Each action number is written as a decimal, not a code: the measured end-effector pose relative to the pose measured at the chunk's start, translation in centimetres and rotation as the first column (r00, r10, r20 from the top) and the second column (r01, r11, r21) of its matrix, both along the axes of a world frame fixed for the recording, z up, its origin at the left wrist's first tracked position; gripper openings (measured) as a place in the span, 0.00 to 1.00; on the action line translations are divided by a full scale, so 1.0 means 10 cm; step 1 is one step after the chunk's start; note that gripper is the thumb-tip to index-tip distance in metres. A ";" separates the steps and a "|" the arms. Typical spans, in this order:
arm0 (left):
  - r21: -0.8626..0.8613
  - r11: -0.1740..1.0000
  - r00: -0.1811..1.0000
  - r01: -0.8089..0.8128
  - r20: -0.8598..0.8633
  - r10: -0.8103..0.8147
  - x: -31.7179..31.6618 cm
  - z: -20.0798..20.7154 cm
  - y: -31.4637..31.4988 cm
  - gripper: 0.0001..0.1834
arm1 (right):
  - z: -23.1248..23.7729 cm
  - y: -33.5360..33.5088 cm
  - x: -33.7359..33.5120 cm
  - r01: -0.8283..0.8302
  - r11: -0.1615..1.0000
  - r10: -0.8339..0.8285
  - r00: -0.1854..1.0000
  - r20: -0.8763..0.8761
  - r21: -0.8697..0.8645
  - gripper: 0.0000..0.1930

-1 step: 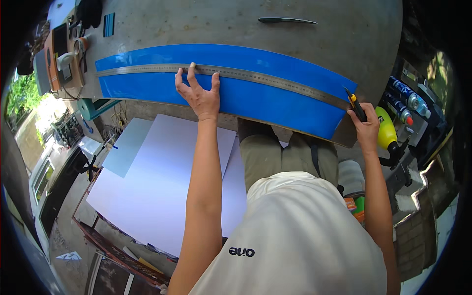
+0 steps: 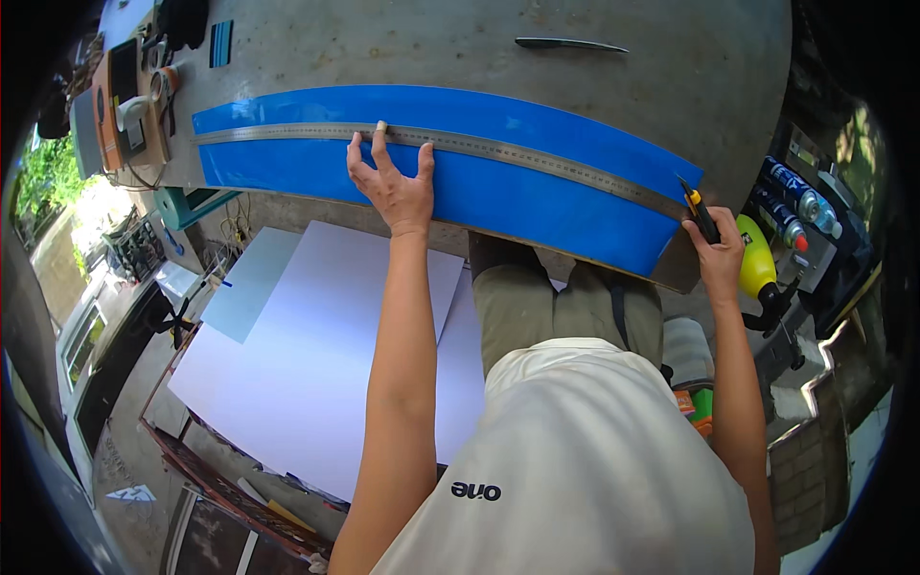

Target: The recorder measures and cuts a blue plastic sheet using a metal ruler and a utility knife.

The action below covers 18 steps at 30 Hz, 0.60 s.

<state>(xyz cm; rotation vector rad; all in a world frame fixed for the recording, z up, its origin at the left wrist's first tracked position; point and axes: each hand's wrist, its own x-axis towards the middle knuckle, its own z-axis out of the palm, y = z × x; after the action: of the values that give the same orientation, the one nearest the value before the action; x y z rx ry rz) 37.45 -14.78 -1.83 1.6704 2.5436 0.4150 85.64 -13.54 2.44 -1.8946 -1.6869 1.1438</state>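
A long strip of glossy blue sheet [image 2: 546, 209] lies along the near edge of the grey table [image 2: 441, 48]. On top of it, lengthwise, rests a steel ruler [image 2: 546, 162]. My left hand [image 2: 401, 198] presses down on the ruler left of its middle, with fingertips and thumb spread apart. At the right end of the strip, my right hand [image 2: 724, 251] grips a black and yellow utility knife [image 2: 704, 218]. Its blade points up and left, close to the ruler's right end and the sheet's edge; whether the tip touches the sheet I cannot tell.
A slim dark tool [image 2: 572, 44] lies at the far side of the table. At far left are a blue squeegee [image 2: 220, 44] and tape rolls [image 2: 163, 81]. Right of my hand stand a yellow-green spray bottle [image 2: 756, 259] and spray cans [image 2: 792, 180]. Large white sheets [image 2: 335, 326] lie lower left.
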 end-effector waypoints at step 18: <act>0.006 0.998 0.998 -0.055 0.003 0.055 -0.12 -0.08 -0.04 0.44 | -0.03 0.02 -0.01 -0.036 0.999 0.036 0.999 0.002 -0.003 0.12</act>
<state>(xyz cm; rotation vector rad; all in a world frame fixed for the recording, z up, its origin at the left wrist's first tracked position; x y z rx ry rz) 36.28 -15.17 -2.67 1.6036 2.5946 0.4291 85.58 -13.31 2.18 -1.8747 -1.7278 1.1591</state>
